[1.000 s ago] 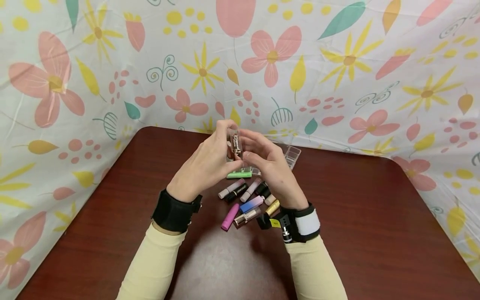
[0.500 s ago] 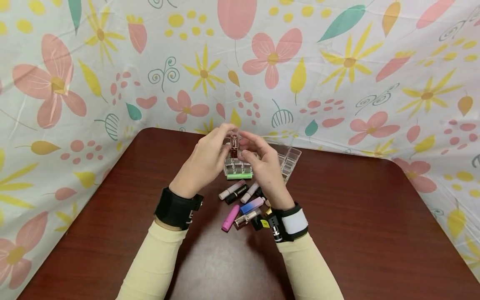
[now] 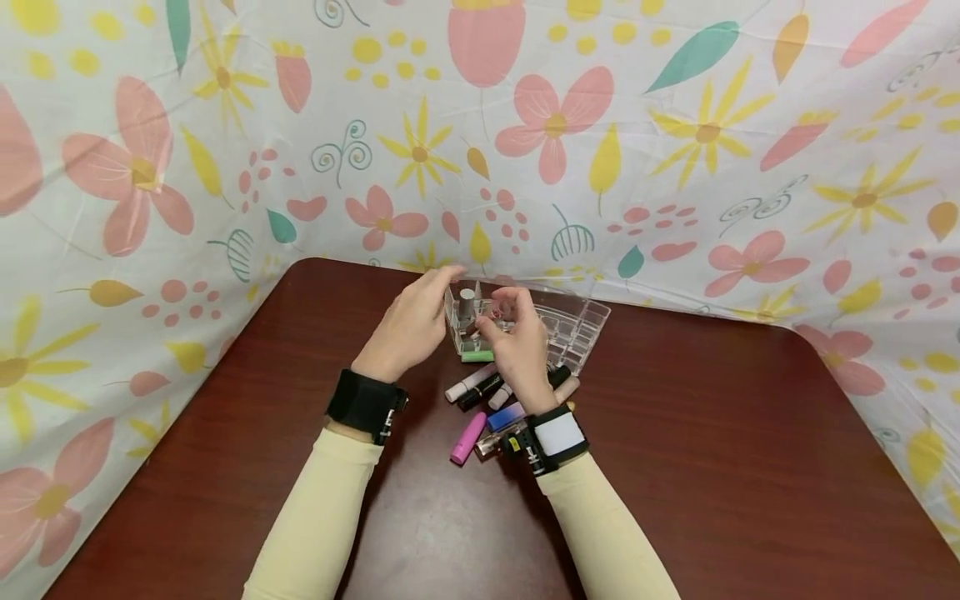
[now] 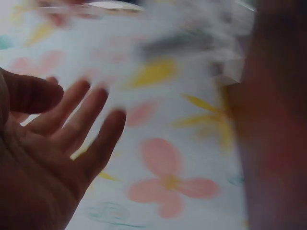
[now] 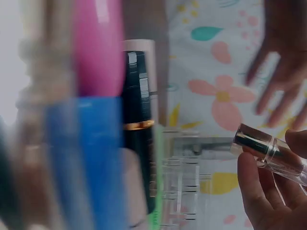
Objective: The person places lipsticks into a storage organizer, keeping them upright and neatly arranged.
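- Your R hand (image 3: 521, 346) pinches the shiny brown-and-clear cylindrical cosmetic tube (image 5: 265, 146), near the clear plastic compartmented organizer (image 3: 581, 333).
- Your L hand (image 3: 408, 325) is empty, fingers apart.
- Tube's prob. light, stiff, slick; grip mid-body, esp. at band.

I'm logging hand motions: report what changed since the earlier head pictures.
The left hand has moved away leftward, releasing the shiny brown, clear-ended cylindrical tube; the right hand now holds it alone, tilted. The bright green tube and glossy magenta tube lie as before.
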`<state>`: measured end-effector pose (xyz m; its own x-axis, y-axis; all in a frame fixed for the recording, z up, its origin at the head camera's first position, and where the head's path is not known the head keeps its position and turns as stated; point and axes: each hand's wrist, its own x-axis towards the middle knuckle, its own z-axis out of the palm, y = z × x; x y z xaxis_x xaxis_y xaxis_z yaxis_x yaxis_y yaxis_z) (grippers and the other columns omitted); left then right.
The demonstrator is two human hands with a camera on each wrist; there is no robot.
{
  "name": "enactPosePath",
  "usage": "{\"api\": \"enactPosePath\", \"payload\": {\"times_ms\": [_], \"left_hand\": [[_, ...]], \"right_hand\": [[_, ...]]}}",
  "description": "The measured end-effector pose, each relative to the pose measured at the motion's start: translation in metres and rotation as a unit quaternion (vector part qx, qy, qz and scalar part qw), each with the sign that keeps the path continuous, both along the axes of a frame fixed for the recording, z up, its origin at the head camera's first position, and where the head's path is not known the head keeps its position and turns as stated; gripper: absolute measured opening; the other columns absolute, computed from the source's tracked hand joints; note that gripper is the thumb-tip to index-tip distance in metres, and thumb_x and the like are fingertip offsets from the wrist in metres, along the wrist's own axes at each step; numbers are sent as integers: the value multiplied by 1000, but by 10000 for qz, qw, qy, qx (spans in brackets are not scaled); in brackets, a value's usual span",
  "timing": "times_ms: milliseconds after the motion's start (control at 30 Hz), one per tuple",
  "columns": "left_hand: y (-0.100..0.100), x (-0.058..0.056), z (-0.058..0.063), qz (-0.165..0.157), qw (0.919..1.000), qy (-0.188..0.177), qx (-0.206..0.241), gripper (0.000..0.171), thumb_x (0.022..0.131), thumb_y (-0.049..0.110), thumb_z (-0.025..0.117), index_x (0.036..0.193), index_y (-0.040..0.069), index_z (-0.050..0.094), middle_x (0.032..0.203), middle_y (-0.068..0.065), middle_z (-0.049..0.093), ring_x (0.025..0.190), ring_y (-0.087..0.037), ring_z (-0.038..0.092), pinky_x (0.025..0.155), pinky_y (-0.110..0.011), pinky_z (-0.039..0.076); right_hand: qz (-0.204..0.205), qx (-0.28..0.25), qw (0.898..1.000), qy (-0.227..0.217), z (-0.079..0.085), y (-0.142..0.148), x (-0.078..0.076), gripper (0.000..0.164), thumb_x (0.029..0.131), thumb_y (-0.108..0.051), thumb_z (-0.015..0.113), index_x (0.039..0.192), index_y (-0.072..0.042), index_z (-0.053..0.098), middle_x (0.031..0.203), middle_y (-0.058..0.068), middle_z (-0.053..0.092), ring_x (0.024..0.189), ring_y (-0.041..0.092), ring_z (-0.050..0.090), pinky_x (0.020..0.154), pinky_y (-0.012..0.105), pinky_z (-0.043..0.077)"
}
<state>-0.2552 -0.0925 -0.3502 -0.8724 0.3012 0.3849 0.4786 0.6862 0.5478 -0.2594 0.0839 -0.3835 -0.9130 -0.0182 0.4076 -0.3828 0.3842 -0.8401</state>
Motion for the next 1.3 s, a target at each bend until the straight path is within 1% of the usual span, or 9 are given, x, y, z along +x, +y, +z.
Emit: {"api": "enactPosePath", "payload": {"times_ms": [67, 167, 233, 333, 533, 767, 900, 1100, 1300], "left_hand": [[-4, -10, -21, 196, 9987, -185, -441, 60, 99, -6, 42, 156, 13, 38, 155, -14, 46, 144, -32, 45, 111, -48, 45], [-7, -21, -48, -13, 9939, -776, -786, 76, 97, -5, 47, 164, 18, 21, 169, -13, 24, 154, -36, 28, 117, -54, 38], [-8, -24, -59, -162, 9911, -1073, -772, 83, 97, -3, 50, 165, 22, 11, 171, -12, 17, 156, -37, 24, 117, -55, 37], [-8, -26, -67, -228, 9904, -1218, -611, 87, 98, 0, 53, 165, 25, 6, 172, -9, 16, 155, -36, 26, 117, -53, 38], [-3, -26, -66, -307, 9900, -1232, -610, 90, 97, -4, 52, 165, 26, 1, 172, -8, 16, 153, -33, 31, 109, -46, 45], [-1, -25, -65, -420, 9879, -1366, -599, 93, 96, -6, 53, 165, 28, 2, 173, -13, 7, 155, -32, 28, 84, -36, 47], [-2, -26, -64, -395, 9871, -1451, -545, 95, 97, -4, 54, 164, 36, -1, 173, -10, 7, 154, -30, 29, 82, -35, 47], [-5, -23, -58, -377, 9849, -1607, -514, 93, 97, -3, 53, 164, 34, -1, 173, -9, 2, 154, -30, 30, 77, -35, 46], [-9, -25, -56, -308, 9855, -1589, -503, 96, 97, -4, 53, 163, 39, -2, 173, -9, 4, 152, -31, 34, 77, -35, 45]], "right_hand": [[-136, 179, 9997, 53, -6, -1, -2, 37, 89, -10, 75, 118, -12, 53, 106, 6, 71, 96, 22, 64, 74, 32, 45], [-108, 333, 9992, 203, -14, -2, -3, 36, 89, -8, 76, 113, -10, 49, 104, 5, 71, 94, 23, 65, 73, 32, 46], [-52, 541, 9978, 373, -17, -3, -4, 35, 90, -7, 76, 112, -10, 49, 104, 5, 69, 94, 23, 66, 74, 33, 49], [49, 904, 9939, 630, -20, -3, -5, 32, 90, -5, 75, 111, -8, 52, 104, 8, 66, 95, 24, 64, 78, 36, 51], [128, 1588, 9833, 875, -27, -2, -13, 30, 90, -3, 75, 115, -6, 58, 105, 10, 64, 96, 26, 62, 83, 40, 53], [186, 1927, 9756, 1036, -30, 1, -21, 35, 90, 0, 74, 120, -3, 58, 109, 13, 69, 98, 28, 68, 83, 42, 57], [203, 1986, 9766, 804, -28, 0, -22, 36, 90, -2, 74, 119, -4, 52, 110, 14, 71, 100, 30, 70, 83, 42, 58], [478, 2078, 9736, 817, -28, -2, -25, 24, 91, -1, 72, 110, -5, 58, 104, 11, 73, 96, 28, 72, 79, 40, 59], [776, 2223, 9692, 723, -27, -4, -29, 29, 93, 5, 66, 118, -8, 62, 114, 12, 73, 101, 28, 74, 84, 39, 61]]}}
